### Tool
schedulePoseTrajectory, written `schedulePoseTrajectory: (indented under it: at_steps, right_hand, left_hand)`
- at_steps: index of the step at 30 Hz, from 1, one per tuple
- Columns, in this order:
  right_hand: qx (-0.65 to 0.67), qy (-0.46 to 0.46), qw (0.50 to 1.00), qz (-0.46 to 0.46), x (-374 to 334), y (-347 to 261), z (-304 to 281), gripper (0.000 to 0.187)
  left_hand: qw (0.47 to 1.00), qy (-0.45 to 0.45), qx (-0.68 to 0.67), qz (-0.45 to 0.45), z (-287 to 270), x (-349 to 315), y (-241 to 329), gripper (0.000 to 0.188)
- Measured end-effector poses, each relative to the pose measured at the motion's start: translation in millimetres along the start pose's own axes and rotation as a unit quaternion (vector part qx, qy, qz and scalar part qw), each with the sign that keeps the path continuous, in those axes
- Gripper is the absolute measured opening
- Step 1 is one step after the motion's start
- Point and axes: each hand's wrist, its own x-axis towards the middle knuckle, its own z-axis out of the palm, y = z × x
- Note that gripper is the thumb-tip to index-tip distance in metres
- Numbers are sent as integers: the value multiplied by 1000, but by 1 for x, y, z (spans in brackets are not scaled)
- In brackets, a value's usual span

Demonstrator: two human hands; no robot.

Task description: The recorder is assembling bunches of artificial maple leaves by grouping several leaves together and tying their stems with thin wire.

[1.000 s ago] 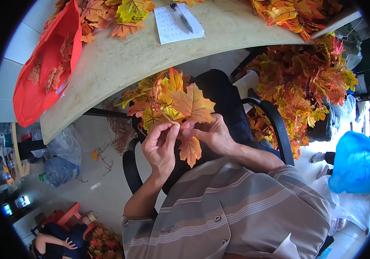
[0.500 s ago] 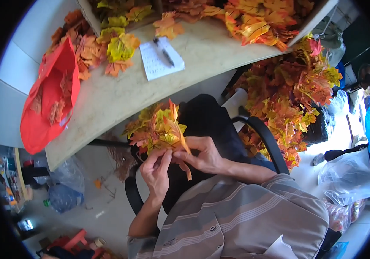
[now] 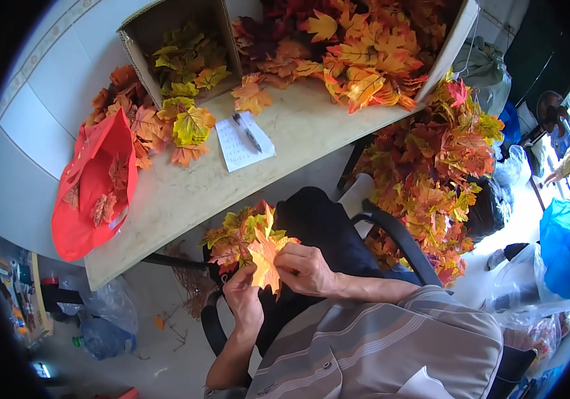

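Over my lap, an orange and yellow artificial maple leaf (image 3: 266, 258) is spread out between my two hands. My left hand (image 3: 242, 296) pinches near its lower left edge, thumb and fingers together. On the other side, my right hand (image 3: 306, 269) has its fingers curled closed at the leaf's right edge. Just beyond hangs a bunch of yellow, green and pink-orange artificial leaves (image 3: 228, 233), partly hidden by the held leaf. Any stem between my fingers is too small to make out.
A table (image 3: 172, 206) stands ahead, bearing a red fabric bag (image 3: 72, 223), paper (image 3: 235, 149), a pen (image 3: 248, 132) and a cardboard box (image 3: 140, 63) of leaves. A long leaf garland (image 3: 425, 173) hangs at right, beside a black chair armrest (image 3: 405, 243). A plastic bottle (image 3: 107, 338) lies on the floor.
The leaf in my hands has turned its broad face upward. My right hand has shifted up along its edge. The view has tilted up, showing more of the box.
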Motion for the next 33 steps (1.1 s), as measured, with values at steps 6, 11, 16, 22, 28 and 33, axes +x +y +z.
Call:
schedulePoseTrajectory:
  at_steps: [6, 11, 16, 22, 28, 33]
  right_hand:
    - [-3, -2, 1000, -11, 8, 1, -4, 12]
    - [-35, -36, 998, 23, 13, -8, -3, 11]
    - [-23, -26, 999, 38, 11, -4, -1, 11]
    - [22, -7, 993, 115, 4, 2, -5, 11]
    - [-13, -40, 999, 8, 8, -1, -4, 12]
    - [-43, -18, 999, 19, 5, 0, -2, 13]
  left_hand:
    - [997, -43, 60, 37, -3, 2, 2, 28]
    - [967, -15, 223, 121, -9, 0, -5, 12]
    - [952, -11, 267, 151, -2, -2, 1, 4]
    - [996, -19, 78, 31, 8, -1, -4, 5]
    - [997, -36, 38, 55, 0, -4, -8, 22]
    - [994, -27, 80, 74, -6, -1, -17, 24]
